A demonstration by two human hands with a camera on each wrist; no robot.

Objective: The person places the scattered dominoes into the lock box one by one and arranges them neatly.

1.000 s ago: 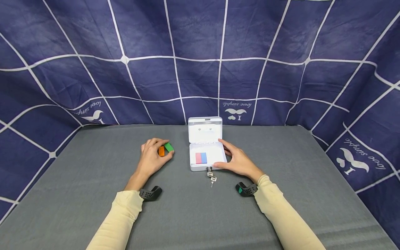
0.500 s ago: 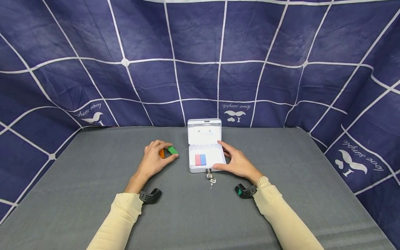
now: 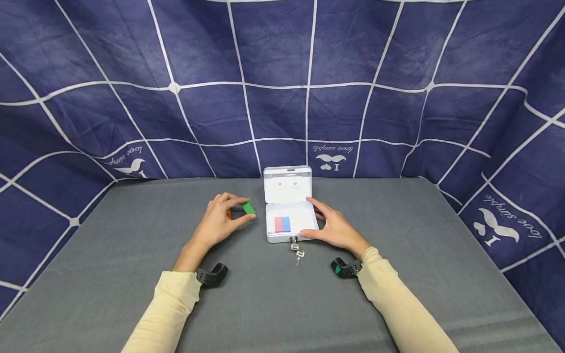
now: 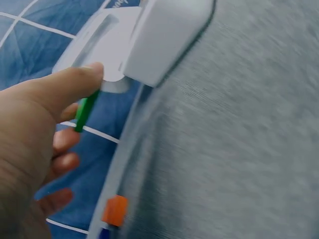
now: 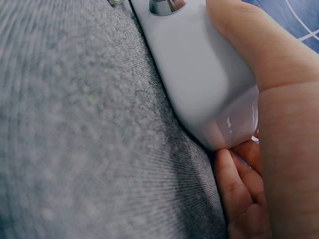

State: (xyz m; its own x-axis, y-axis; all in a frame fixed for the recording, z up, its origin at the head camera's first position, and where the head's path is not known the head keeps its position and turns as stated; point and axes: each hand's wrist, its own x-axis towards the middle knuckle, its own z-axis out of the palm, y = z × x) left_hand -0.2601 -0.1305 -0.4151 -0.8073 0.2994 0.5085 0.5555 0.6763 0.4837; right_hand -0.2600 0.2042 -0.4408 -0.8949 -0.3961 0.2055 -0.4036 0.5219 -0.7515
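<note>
My left hand (image 3: 216, 219) pinches a green block (image 3: 248, 208) between thumb and fingers, just left of a white cash box. In the left wrist view the green block (image 4: 85, 110) hangs above the table. The cash box (image 3: 304, 217) stands with its lid (image 3: 288, 190) raised. Inside lie a pink block (image 3: 278, 224) and a blue block (image 3: 286, 224), side by side. My right hand (image 3: 332, 226) grips the box's right side, thumb at the front and fingers round the far side. An orange block (image 3: 228, 214) sits behind my left fingers, partly hidden.
Keys (image 3: 300, 254) hang from the lock at the box's front. In the left wrist view a dark blue piece (image 4: 104, 233) shows beside the orange block. A blue checked cloth (image 3: 282, 113) rises behind the grey table (image 3: 273, 314).
My left hand has moved right with the green block, away from the orange block and closer to the cash box. My right hand has stayed on the box.
</note>
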